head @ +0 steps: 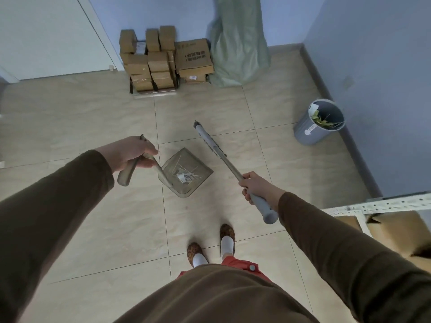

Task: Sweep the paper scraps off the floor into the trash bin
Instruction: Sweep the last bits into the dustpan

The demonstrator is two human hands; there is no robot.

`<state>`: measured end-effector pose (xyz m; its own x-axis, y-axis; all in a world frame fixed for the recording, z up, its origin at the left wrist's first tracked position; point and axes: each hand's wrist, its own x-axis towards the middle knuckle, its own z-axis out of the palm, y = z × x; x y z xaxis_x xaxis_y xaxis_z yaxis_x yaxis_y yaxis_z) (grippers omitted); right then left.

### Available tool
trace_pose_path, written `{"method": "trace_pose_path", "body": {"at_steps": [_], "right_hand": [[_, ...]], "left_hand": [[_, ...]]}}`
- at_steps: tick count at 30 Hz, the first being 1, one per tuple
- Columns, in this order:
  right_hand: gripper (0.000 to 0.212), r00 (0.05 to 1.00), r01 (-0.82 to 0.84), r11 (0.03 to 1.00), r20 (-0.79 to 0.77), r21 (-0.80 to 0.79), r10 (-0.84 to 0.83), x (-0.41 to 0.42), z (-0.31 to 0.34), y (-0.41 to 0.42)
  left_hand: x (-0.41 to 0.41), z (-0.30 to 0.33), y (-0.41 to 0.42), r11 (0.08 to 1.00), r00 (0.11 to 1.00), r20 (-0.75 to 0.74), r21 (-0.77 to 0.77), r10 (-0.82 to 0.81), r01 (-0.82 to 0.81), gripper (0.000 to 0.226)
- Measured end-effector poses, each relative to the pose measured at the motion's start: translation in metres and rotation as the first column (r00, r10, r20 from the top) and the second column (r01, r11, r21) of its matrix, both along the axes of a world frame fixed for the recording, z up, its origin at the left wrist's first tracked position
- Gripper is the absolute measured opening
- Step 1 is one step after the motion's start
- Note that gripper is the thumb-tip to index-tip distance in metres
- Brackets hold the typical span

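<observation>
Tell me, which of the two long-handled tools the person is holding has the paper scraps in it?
The translucent plastic dustpan, held by the left hand. White scraps lie in its tray. The grey-handled broom in the right hand carries none.

Person in brown top, red lower garment, patterned slippers

Long brown sleeves (53, 206) cover both arms to the wrists, running in from the lower left and lower right corners. A red garment with a round grey button (251, 267) shows at lower centre, above brown speckled slippers (227, 231) over white socks (227, 244).
</observation>
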<state>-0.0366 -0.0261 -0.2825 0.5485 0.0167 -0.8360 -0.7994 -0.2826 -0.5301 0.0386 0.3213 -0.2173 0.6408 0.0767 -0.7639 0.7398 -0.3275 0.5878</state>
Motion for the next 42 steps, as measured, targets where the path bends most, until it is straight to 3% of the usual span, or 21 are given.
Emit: {"method": "trace_pose_path", "body": {"at_steps": [6, 13, 20, 24, 28, 36, 39, 42], "right_hand": [[0.025, 0.982, 0.186, 0.982, 0.043, -0.042, -0.184, -0.020, 0.014, -0.028], [0.031, 0.923, 0.354, 0.931, 0.192, -0.085, -0.333, -0.042, 0.049, -0.073], [0.032, 0.819, 0.527, 0.849, 0.293, -0.045, -0.493, -0.052, 0.077, -0.128], [0.026, 0.738, 0.622, 0.783, 0.318, 0.019, -0.595, -0.053, 0.092, -0.159], [0.022, 0.653, 0.703, 0.707, 0.324, 0.077, -0.684, -0.045, 0.103, -0.190], [0.019, 0.517, 0.800, 0.574, 0.287, 0.173, -0.806, -0.015, 0.100, -0.270], [0.017, 0.494, 0.816, 0.546, 0.260, 0.191, -0.830, -0.002, 0.093, -0.299], [0.017, 0.481, 0.829, 0.524, 0.230, 0.197, -0.846, 0.010, 0.087, -0.320]], "left_hand": [[0.029, 0.021, -0.054, 0.986, 0.974, 0.154, 0.038, -0.167, 0.163, 0.022], [0.057, 0.056, -0.127, 0.926, 0.850, 0.368, 0.148, -0.376, 0.346, 0.043], [0.092, 0.090, -0.199, 0.841, 0.607, 0.596, 0.257, -0.526, 0.476, 0.037], [0.112, 0.109, -0.255, 0.756, 0.409, 0.656, 0.414, -0.634, 0.507, 0.025], [0.129, 0.116, -0.320, 0.706, 0.252, 0.712, 0.459, -0.655, 0.539, 0.019], [0.163, 0.088, -0.441, 0.445, -0.082, 0.586, 0.693, -0.806, 0.568, 0.029], [0.169, 0.068, -0.473, 0.356, -0.168, 0.518, 0.756, -0.839, 0.550, 0.029], [0.166, 0.047, -0.497, 0.189, -0.274, 0.350, 0.857, -0.896, 0.479, 0.028]]}}
